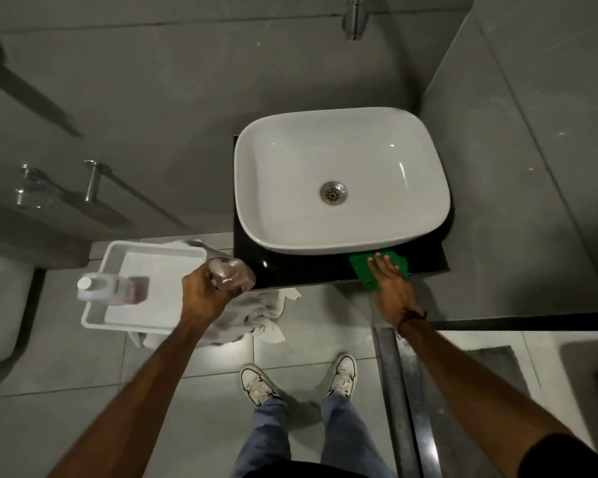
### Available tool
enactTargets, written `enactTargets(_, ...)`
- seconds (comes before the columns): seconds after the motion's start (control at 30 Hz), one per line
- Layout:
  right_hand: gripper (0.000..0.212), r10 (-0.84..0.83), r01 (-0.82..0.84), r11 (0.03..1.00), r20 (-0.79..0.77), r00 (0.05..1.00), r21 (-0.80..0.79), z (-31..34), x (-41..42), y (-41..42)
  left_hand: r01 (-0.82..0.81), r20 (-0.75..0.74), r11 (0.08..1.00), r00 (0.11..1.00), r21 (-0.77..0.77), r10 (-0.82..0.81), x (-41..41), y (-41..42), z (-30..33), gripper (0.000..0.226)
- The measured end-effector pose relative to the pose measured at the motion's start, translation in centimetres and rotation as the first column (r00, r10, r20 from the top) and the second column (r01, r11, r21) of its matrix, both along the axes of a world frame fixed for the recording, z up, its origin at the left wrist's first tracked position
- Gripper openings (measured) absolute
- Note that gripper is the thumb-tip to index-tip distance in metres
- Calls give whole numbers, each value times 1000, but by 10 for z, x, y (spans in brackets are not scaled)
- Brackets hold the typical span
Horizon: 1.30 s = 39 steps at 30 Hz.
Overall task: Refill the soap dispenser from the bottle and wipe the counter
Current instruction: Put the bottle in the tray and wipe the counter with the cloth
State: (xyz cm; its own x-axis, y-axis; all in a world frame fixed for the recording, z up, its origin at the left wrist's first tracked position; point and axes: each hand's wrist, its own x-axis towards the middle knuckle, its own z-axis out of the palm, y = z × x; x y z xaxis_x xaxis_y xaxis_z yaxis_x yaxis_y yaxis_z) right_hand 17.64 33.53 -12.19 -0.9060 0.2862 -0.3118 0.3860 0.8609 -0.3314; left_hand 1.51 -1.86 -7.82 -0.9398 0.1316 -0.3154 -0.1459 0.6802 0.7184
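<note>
On counter (290, 270), right hand (389, 274) flattens cloth (359, 267); left hand (204, 291) grips dispenser (233, 276).

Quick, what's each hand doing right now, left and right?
Left hand: closed around the soap dispenser.
Right hand: open, flat on the green cloth on the black counter.

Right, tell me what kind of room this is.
Most likely a bathroom or washroom: a white basin with a drain sits on a dark counter, a chrome tap juts from tiled walls, and a towel rail hangs nearby.
</note>
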Motion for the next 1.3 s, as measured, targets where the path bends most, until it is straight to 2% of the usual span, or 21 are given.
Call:
enactTargets(0.1, 85, -149, 144, 987, 60, 987, 78, 4, 15, 53, -1, -30, 1000, 1000, -1, 1, 4, 5, -3, 48)
enactTargets(0.2, 81, -213, 199, 971, 102, 972, 134, 7, 22, 87, -4, -52, 1000, 999, -23, 3, 5, 5, -3, 51)
enactTargets(0.4, 78, -303, 280, 944, 124, 945, 174, 0, 13, 40, -70, -33, 997, 997, 39, 71, 1, -7, -2, 56)
enactTargets(0.57, 76, -177, 153, 972, 125, 976, 177, -11, -5, -35, -107, -33, 990, 993, 87, 110, -6, -22, 2, 53)
enactTargets(0.8, 79, 140, -144, 987, 55, 989, 73, -9, -62, -163, -70, -29, 993, 997, 91, 73, -13, -37, -2, 51)
enactTargets(0.9, 74, 272, -273, 962, 16, 962, 4, -8, -85, -193, -41, -67, 997, 997, 68, 45, -13, -34, 3, 51)
enactTargets(1.07, 61, 526, -527, 850, -52, 849, 5, -4, -88, -190, -2, -98, 997, 995, 71, 9, -13, -14, 11, 45)
enactTargets(1.13, 67, 549, -552, 833, -67, 833, -29, -4, -71, -173, 10, -84, 999, 996, 53, -6, -13, -5, 11, 48)
enactTargets(1.2, 73, 511, -515, 853, -69, 857, -85, -3, -47, -157, 24, -63, 998, 998, 53, -20, -12, 6, 8, 49)
enactTargets(1.3, 69, 338, -330, 926, 12, 941, -184, -2, -16, -139, 78, -54, 997, 996, 15, -77, -12, 25, 3, 46)
